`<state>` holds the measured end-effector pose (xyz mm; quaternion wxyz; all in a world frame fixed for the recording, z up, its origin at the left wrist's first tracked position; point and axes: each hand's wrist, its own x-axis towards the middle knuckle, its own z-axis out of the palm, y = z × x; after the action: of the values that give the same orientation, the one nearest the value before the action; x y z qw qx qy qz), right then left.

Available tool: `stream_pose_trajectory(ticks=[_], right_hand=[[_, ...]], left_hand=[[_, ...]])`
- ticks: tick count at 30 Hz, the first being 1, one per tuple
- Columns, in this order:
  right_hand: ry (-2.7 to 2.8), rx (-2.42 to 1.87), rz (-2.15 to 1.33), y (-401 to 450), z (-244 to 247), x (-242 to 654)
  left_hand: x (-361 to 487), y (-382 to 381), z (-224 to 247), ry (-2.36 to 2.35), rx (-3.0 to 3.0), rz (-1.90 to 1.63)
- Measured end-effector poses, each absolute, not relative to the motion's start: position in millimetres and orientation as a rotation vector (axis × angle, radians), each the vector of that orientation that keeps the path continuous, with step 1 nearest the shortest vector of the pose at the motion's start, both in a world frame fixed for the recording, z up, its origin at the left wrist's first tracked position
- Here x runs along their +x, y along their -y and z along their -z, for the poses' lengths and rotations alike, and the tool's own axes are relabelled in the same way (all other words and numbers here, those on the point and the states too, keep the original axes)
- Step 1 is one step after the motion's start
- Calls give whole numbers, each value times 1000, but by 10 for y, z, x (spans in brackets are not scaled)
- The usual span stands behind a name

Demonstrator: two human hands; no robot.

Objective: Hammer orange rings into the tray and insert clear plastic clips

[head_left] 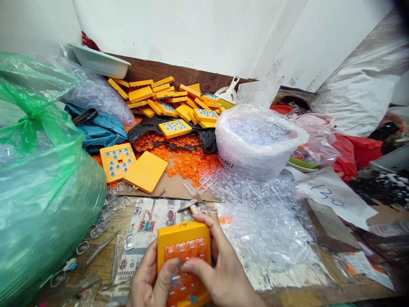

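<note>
A yellow-orange plastic case [184, 232] with rows of orange pieces under clear covers is held at the bottom centre, tilted up toward me. My left hand [149, 273] grips its left side, thumb lying over the front. From the right, my right hand [220, 264] wraps round the edge, its thumb pressing on the pieces near the middle. Part of the front is hidden by both thumbs. Beyond the hands, a yellow case with blue pieces [115, 161] and a plain-faced yellow case [148, 171] lie overlapping.
Many yellow cases [140, 94] are heaped at the back above loose orange rings [182, 164]. A white bag of clear parts [255, 149] stands right of centre, with clear parts [265, 217] spilling before it. A green bag [47, 204] bulges at left. A hand brush [229, 91] leans behind.
</note>
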<state>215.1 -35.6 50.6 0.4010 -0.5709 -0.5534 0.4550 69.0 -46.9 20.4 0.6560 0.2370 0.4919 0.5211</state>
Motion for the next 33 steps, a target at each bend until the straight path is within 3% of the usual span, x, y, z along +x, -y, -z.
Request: stream_pose_trajectory(ticks=[6, 9, 15, 20, 24, 33], right_hand=[[1798, -1657, -587, -415, -706, 2284], [1901, -1779, -494, -789, -620, 2252], [1849, -1704, -572, -809, -565, 2153], [1586, -1507, -1004, -146, -764, 2316], [1309, -1506, -1232, 426, -576, 2274], [953, -1461, -1029, 730, -278, 2007]], left_hand=[[662, 321, -396, -927, 196, -1091], [643, 295, -431, -948, 118, -1041], [566, 257, -386, -860, 13, -1004], [514, 311, -415, -713, 139, -1015], [594, 355, -490, -711, 291, -994], [764, 453, -398, -948, 408, -1158]])
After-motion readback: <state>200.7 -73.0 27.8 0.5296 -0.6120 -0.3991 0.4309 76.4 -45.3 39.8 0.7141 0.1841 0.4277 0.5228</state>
